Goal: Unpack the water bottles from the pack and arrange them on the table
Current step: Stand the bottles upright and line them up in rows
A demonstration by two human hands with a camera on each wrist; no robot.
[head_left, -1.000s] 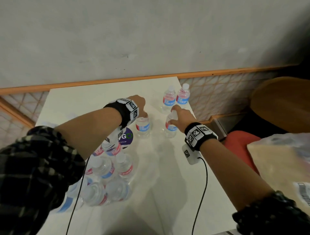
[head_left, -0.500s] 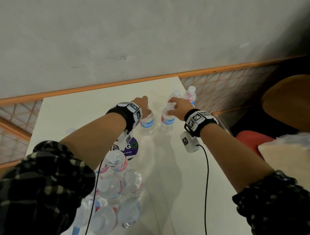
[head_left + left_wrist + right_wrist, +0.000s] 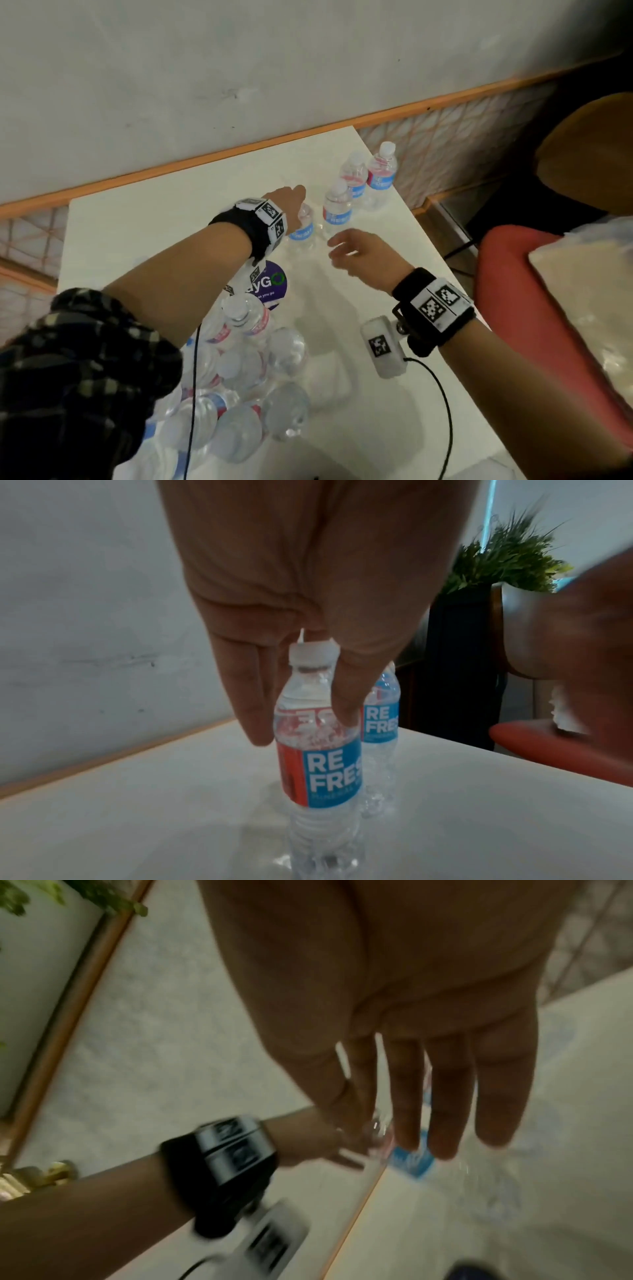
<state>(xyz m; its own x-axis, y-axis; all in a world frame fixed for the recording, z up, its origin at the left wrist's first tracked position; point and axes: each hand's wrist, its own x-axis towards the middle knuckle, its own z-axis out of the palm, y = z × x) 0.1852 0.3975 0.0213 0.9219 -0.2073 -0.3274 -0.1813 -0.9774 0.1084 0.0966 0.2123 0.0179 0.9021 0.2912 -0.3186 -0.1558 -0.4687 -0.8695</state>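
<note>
Four small water bottles with red and blue labels stand near the far right corner of the white table (image 3: 164,226). My left hand (image 3: 293,200) (image 3: 301,729) grips the nearest one (image 3: 303,229) (image 3: 322,772) at its neck, thumb and fingers down either side of the cap; its base is on the table. Just right of it stands a second bottle (image 3: 337,209) (image 3: 380,718). My right hand (image 3: 342,250) (image 3: 441,1123) hovers a little nearer than that bottle, fingers straight and spread, holding nothing. The torn pack (image 3: 239,377) with several bottles lies at the near left.
Two bottles (image 3: 354,174) (image 3: 382,174) stand by the table's right edge. A purple round sticker (image 3: 270,284) lies under my left wrist. A red chair seat (image 3: 513,291) and a plastic bag (image 3: 589,291) sit right of the table. A wall runs behind.
Both hands carried a bottle towards the far right pair. My right hand has let go of its bottle, which now stands alone, and has drawn back. My left bottle now stands beside it.
</note>
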